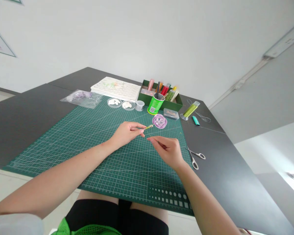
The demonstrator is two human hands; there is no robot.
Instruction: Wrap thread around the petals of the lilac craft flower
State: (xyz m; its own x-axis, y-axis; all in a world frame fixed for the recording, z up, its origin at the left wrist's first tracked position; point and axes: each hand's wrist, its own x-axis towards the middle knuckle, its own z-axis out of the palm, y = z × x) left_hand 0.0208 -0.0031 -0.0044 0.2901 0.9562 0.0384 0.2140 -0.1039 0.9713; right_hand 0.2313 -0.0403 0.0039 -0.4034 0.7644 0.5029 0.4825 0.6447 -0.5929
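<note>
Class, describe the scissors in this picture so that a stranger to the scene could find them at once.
Start at the green cutting mat on the dark table. Just off its right edge, beside the right hand, lie the scissors: the only all-metal, silver-handled tool lying there.

Two hands (127, 133), one pair of scissors (195, 156), two shallow dishes (114, 102), one green cup (155, 104), one purple flower (159, 121)

White wall (147, 36) bg, dark table (26, 111) (matte), bright daylight rt.
</note>
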